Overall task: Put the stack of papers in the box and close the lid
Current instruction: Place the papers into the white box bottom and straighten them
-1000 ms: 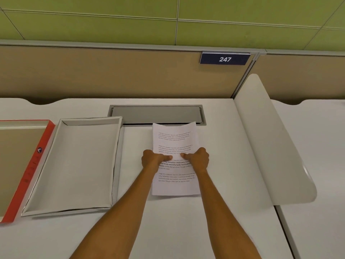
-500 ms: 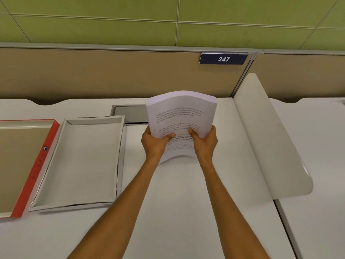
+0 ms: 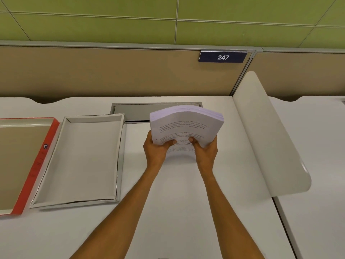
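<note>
A thick stack of printed white papers (image 3: 186,124) is held up off the desk, tilted with its far edge raised and bowed. My left hand (image 3: 155,148) grips its left lower side and my right hand (image 3: 206,150) grips its right lower side, thumbs on the printed top sheet. An open white box (image 3: 82,161) lies flat on the desk to the left of my hands, with nothing inside. Its red-edged lid (image 3: 40,161) lies upside down further left, partly cut off by the frame.
A grey cable hatch (image 3: 138,111) is set into the white desk (image 3: 186,202) behind the stack. A curved white divider (image 3: 268,143) rises on the right. A tan partition (image 3: 112,71) with a "247" plate (image 3: 223,57) backs the desk.
The stack lay flat on the desk under both hands; both hands have lifted it, and since half a second ago it has dropped slightly lower and nearer the desk.
</note>
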### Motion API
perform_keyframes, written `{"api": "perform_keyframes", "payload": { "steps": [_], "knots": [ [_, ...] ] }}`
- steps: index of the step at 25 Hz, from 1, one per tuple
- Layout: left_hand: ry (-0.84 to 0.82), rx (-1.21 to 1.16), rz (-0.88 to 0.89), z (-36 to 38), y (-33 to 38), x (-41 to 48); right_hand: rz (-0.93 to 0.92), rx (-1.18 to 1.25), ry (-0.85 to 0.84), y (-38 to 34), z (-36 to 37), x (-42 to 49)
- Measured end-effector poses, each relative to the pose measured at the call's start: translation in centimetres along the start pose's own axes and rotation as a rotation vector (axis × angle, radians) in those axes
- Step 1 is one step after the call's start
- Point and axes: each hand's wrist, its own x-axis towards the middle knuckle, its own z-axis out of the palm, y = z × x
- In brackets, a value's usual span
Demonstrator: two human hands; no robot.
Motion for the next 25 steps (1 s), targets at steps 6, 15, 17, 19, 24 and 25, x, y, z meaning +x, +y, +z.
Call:
{"api": "perform_keyframes", "payload": {
  "steps": [6, 15, 17, 19, 24, 25],
  "knots": [
    [-0.093, -0.013, 0.028, -1.0, -0.1, 0.7, 0.021, -0.065, -0.187, 0.8, -1.7, 1.1],
    [-0.137, -0.016, 0.015, -1.3, -0.3, 1.2, 0.026, -0.032, -0.139, 1.1, -1.2, 1.0],
    [-0.131, 0.005, 0.009, -1.0, -0.4, 1.0, 0.032, -0.031, -0.097, 1.0, -0.7, 0.7],
    [-0.11, 0.023, 0.002, -0.8, -0.5, 0.8, 0.038, -0.031, -0.052, 0.8, -0.1, 0.5],
    [-0.058, 0.05, 0.005, -0.9, 0.2, 0.9, 0.038, -0.085, 0.006, 0.4, 0.4, 0.7],
    [-0.054, 0.064, 0.001, -0.9, 0.5, 1.0, 0.037, -0.099, 0.004, 0.2, 0.5, 0.7]
  ]
}}
